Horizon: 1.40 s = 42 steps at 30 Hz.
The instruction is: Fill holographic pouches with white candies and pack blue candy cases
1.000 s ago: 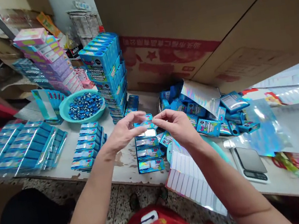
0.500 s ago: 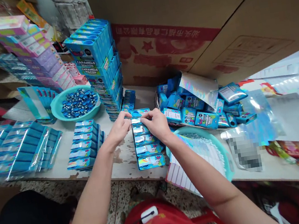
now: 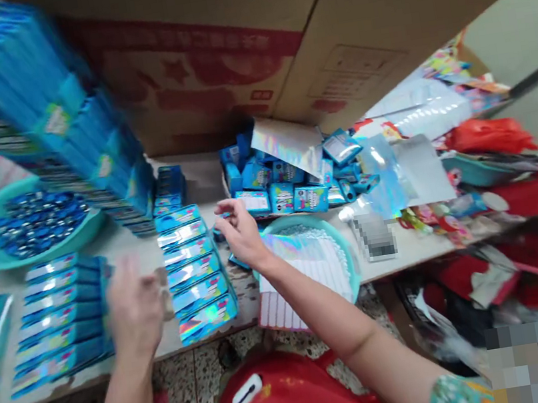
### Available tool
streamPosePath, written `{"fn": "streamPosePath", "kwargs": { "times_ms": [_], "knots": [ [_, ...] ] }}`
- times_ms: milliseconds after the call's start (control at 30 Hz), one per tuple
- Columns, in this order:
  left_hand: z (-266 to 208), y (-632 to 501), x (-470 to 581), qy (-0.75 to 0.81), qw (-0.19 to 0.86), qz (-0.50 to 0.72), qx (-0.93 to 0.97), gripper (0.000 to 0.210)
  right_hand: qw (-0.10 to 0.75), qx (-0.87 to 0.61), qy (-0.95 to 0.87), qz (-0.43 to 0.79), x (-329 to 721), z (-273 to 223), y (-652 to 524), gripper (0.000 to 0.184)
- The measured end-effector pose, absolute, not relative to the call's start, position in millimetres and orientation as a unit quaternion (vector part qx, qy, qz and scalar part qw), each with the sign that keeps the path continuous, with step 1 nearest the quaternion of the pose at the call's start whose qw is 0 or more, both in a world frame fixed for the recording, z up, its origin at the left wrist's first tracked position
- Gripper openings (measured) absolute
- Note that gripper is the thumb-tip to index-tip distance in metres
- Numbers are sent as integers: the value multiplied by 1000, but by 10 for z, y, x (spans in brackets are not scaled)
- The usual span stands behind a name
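Several blue boxes stand in a row on the counter between the left hand, too blurred to tell its grip, and the right hand, loosely curled with nothing visible in it; a stray brush from either could push the row crooked. Half a second ago both were at its far end; now they are apart.

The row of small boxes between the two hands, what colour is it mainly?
Mainly blue; the row of small boxes shows best in the head view.
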State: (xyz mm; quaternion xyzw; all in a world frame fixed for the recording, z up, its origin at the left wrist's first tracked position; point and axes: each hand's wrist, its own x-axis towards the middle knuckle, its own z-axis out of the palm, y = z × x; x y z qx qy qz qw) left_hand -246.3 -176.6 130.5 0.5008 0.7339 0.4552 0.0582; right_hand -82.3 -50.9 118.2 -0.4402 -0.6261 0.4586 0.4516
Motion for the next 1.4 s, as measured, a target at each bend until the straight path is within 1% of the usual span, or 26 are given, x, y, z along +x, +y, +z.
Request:
{"fn": "streamPosePath", "kwargs": {
  "times_ms": [33,67,100,133,167,200,233,367,433,467,533,633,733,800,867,933,1033,1100,1133,1200,1233,1267,1300,1333,1367,1400],
  "knots": [
    [1391,-1810,-2328,722,-3,459,518,49,477,-449,-616,437,-568,1105,-533,25],
    [1467,-1832,-2137,696,-31,481,532,46,498,-476,-605,399,-274,1009,-565,23],
    [1522,-1817,-1892,661,-18,504,557,43,510,-517,-594,348,44,898,-603,21],
    [1542,-1752,-1601,608,29,510,608,42,509,-561,-582,296,372,777,-642,20],
    [1519,-1629,-1281,541,85,502,670,36,492,-604,-575,250,693,651,-678,20],
    [1445,-1449,-951,501,134,469,715,28,471,-635,-573,214,991,526,-709,20],
    [1322,-1224,-633,491,162,416,748,23,452,-658,-574,184,1255,407,-736,21],
    [562,-283,248,577,248,138,766,28,377,-673,-625,122,1885,50,-804,24],
    [251,-21,416,581,292,55,758,23,343,-664,-656,101,1987,-47,-803,27],
    [154,45,451,576,305,37,757,21,326,-660,-671,88,2007,-78,-790,29],
    [78,89,467,566,315,33,761,21,286,-656,-696,58,2011,-115,-741,36],
    [145,77,470,554,318,38,769,26,211,-648,-731,22,1975,-142,-666,42],
    [210,84,498,559,319,49,764,27,160,-628,-762,4,1945,-167,-670,41],
    [192,99,517,570,321,57,754,27,153,-611,-777,1,1957,-160,-722,39],
    [137,109,528,579,324,67,745,26,173,-598,-782,9,2001,-88,-791,30],
    [86,102,530,585,329,77,738,25,213,-586,-781,39,2062,88,-850,18],
    [129,32,498,601,323,95,724,27,279,-588,-750,118,2124,534,-893,15],
    [283,-76,440,605,337,179,699,33,316,-603,-711,176,2112,877,-901,14],
    [396,-152,399,585,366,248,680,37,331,-608,-692,204,2088,1036,-906,14],
    [662,-344,305,490,467,372,635,43,352,-607,-666,254,2008,1303,-932,15],
    [800,-455,256,437,519,403,614,47,359,-602,-658,274,1956,1404,-957,16],
    [933,-571,207,401,562,405,600,50,364,-598,-653,290,1898,1485,-988,17],
    [1056,-688,156,389,590,391,589,48,368,-594,-648,302,1835,1548,-1025,17],
    [1168,-802,99,400,601,374,581,39,372,-590,-645,314,1765,1596,-1065,18],
    [1271,-911,28,426,596,362,576,27,377,-586,-640,325,1688,1631,-1102,18],
    [1366,-1013,-62,457,577,355,576,20,381,-583,-633,338,1601,1659,-1131,18]
  ]
}}
